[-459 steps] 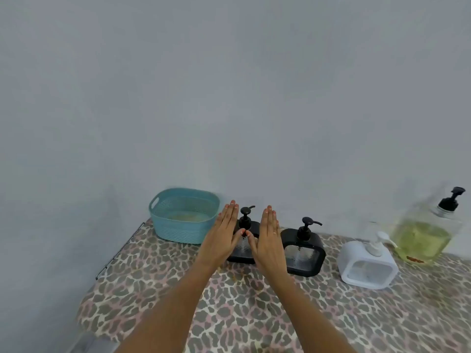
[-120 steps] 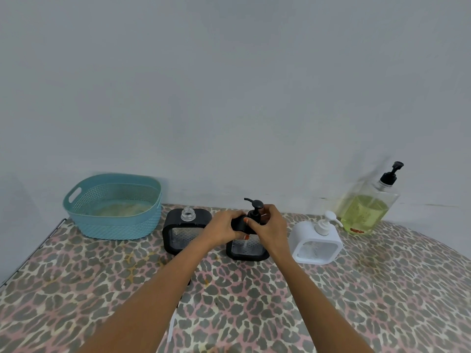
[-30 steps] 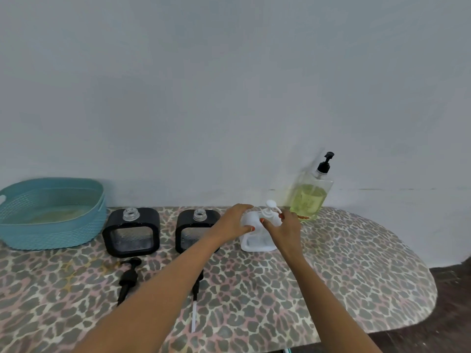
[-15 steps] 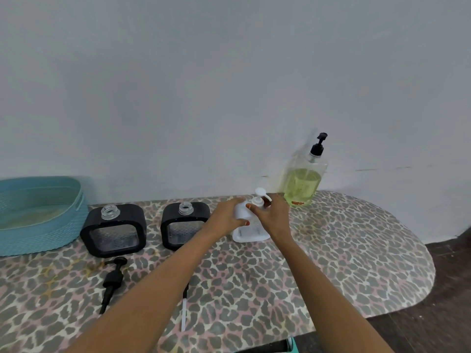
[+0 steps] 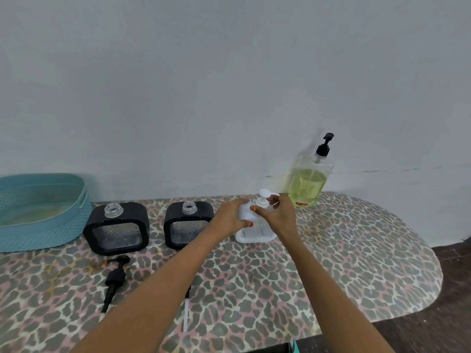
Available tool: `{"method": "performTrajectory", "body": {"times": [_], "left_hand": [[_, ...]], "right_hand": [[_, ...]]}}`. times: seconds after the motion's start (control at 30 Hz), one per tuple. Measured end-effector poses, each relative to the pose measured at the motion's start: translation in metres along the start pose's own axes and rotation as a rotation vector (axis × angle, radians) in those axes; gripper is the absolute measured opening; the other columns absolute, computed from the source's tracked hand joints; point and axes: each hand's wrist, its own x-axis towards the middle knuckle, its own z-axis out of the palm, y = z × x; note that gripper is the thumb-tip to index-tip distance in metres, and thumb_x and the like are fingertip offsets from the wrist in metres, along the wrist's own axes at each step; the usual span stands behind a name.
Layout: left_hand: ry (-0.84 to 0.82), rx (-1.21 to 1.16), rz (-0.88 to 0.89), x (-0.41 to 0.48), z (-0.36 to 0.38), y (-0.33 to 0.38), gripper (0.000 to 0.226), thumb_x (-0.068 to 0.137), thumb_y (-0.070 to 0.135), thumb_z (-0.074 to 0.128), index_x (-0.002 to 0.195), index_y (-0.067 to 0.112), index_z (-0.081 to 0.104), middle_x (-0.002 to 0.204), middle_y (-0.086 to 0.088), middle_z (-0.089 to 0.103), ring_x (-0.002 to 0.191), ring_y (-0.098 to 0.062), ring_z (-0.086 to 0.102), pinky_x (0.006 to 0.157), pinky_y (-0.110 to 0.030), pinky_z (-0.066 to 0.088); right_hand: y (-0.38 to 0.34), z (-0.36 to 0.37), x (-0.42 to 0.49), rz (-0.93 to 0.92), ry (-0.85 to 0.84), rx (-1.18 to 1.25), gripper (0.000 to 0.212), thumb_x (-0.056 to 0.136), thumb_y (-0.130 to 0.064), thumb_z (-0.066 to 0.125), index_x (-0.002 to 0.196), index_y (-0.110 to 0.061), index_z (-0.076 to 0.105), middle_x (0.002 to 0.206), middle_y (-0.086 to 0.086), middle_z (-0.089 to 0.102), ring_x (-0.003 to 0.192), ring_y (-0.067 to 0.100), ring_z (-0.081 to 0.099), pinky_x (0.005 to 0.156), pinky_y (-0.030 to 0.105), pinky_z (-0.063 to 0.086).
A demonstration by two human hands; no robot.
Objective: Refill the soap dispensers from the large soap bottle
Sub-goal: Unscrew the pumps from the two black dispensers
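Teal basket (image 5: 43, 212) at the far left of a leopard-print table (image 5: 356, 250), against a pale wall (image 5: 204, 85). Dark floor (image 5: 453, 289) at the right, beyond the table's rounded end.

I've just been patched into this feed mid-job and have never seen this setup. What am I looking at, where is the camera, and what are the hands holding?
No machine here: a person's bare hands, filmed by a camera on their head looking down. On the leopard-print table stand two black dispensers with open necks; one removed pump lies in front. The left hand steadies the white dispenser while the right hand grips its pump top. The large soap bottle stands behind; a teal basket sits far left.
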Motion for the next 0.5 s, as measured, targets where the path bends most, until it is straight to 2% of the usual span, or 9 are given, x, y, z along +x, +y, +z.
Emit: {"method": "performTrajectory", "body": {"times": [0.1, 0.23, 0.3, 0.4, 0.5], "left_hand": [[-0.005, 0.002, -0.010, 0.000, 0.000, -0.001, 0.065, 0.075, 0.014, 0.074, 0.133, 0.009, 0.044, 0.133, -0.011, 0.052, 0.121, -0.024, 0.050, 0.098, -0.031, 0.040], [-0.012, -0.008, -0.015, 0.001, 0.000, -0.002, 0.063, 0.074, 0.014, 0.074, 0.130, 0.009, 0.046, 0.129, -0.011, 0.054, 0.119, -0.024, 0.051, 0.095, -0.030, 0.040], [-0.010, -0.013, -0.015, 0.000, 0.000, -0.002, 0.064, 0.073, 0.015, 0.075, 0.130, 0.008, 0.046, 0.128, -0.012, 0.055, 0.118, -0.024, 0.052, 0.097, -0.032, 0.041], [-0.003, -0.011, -0.014, 0.000, 0.000, -0.002, 0.062, 0.073, 0.015, 0.075, 0.129, 0.009, 0.048, 0.125, -0.011, 0.058, 0.116, -0.024, 0.053, 0.096, -0.032, 0.043], [-0.001, -0.019, -0.015, 0.000, -0.001, -0.002, 0.060, 0.073, 0.014, 0.074, 0.128, 0.009, 0.049, 0.124, -0.011, 0.058, 0.115, -0.023, 0.054, 0.094, -0.030, 0.043]], "right_hand": [[-0.002, -0.002, -0.002, 0.018, 0.001, 0.028, 0.034, 0.072, -0.014, 0.077, 0.098, -0.006, 0.057, 0.090, 0.000, 0.055, 0.082, 0.014, 0.052, 0.062, 0.006, 0.037], [-0.002, -0.006, -0.001, 0.004, -0.059, -0.003, 0.036, 0.077, -0.011, 0.070, 0.112, -0.006, 0.061, 0.092, -0.004, 0.057, 0.085, 0.013, 0.054, 0.063, 0.005, 0.037], [-0.004, -0.004, -0.001, -0.007, -0.078, -0.020, 0.037, 0.078, -0.013, 0.068, 0.114, -0.007, 0.060, 0.094, -0.004, 0.057, 0.090, 0.017, 0.056, 0.066, 0.011, 0.038], [-0.004, 0.003, -0.001, -0.054, -0.025, -0.100, 0.044, 0.073, -0.023, 0.075, 0.110, -0.006, 0.058, 0.099, 0.000, 0.051, 0.090, 0.016, 0.051, 0.078, 0.025, 0.039], [-0.004, 0.005, -0.002, -0.027, 0.025, -0.054, 0.045, 0.072, -0.020, 0.078, 0.107, -0.003, 0.056, 0.094, 0.000, 0.050, 0.088, 0.019, 0.052, 0.077, 0.028, 0.043]]}}
